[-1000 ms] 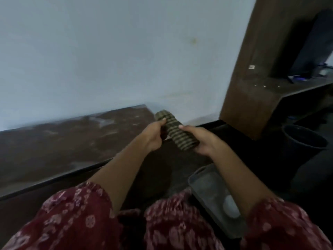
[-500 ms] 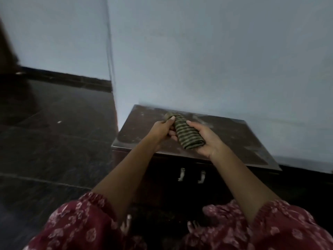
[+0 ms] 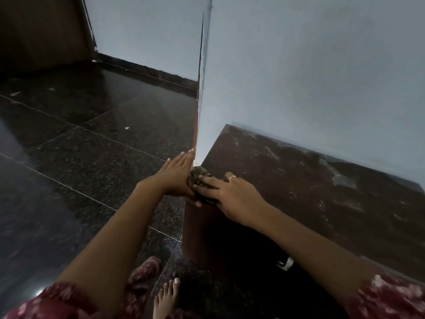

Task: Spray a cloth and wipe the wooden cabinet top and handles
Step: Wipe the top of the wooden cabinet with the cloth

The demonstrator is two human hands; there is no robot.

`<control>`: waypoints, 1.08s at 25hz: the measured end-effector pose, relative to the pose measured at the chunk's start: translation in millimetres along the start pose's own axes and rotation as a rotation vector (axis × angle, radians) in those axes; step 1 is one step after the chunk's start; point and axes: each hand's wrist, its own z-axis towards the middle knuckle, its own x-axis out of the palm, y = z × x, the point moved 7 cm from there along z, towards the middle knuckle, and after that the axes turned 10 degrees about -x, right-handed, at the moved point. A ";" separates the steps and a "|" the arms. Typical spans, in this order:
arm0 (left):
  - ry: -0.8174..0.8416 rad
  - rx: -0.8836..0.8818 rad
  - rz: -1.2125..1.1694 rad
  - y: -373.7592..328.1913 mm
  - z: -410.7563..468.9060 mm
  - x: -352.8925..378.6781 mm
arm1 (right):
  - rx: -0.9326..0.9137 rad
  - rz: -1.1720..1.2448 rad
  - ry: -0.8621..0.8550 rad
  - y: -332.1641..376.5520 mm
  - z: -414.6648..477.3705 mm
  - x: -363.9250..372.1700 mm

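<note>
The dark wooden cabinet top (image 3: 310, 185) runs along the pale wall, dusty and streaked with white marks. A striped green-brown cloth (image 3: 197, 174) lies bunched at the top's near left corner. My right hand (image 3: 226, 192) presses flat on the cloth with straight fingers; a ring shows on one finger. My left hand (image 3: 176, 173) rests open at the cabinet's left edge, fingers straight, its thumb side touching the cloth. A metal handle (image 3: 285, 263) shows on the shadowed cabinet front below. No spray bottle is in view.
The pale wall corner (image 3: 202, 88) rises right behind the cabinet's left end. Black polished floor tiles (image 3: 80, 146) spread to the left. A brown door or panel (image 3: 41, 31) stands at the far left. My bare foot (image 3: 166, 298) is near the cabinet base.
The rolled cloth, held up in both hands before, now lies on the cabinet's left corner under my right hand. My left hand has let go and opened. The view swung left.
</note>
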 end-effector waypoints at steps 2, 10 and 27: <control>-0.007 0.037 0.017 -4.3 8.4 -2.3 | -0.013 -0.054 -0.100 -1.8 -1.0 -5.4; 0.041 0.027 -0.085 -21.3 33.1 -3.0 | 0.188 -0.093 -0.016 -92.3 51.0 -6.4; 0.008 -0.004 -0.164 -40.9 72.6 5.6 | 0.548 0.090 -0.036 -194.7 88.7 3.0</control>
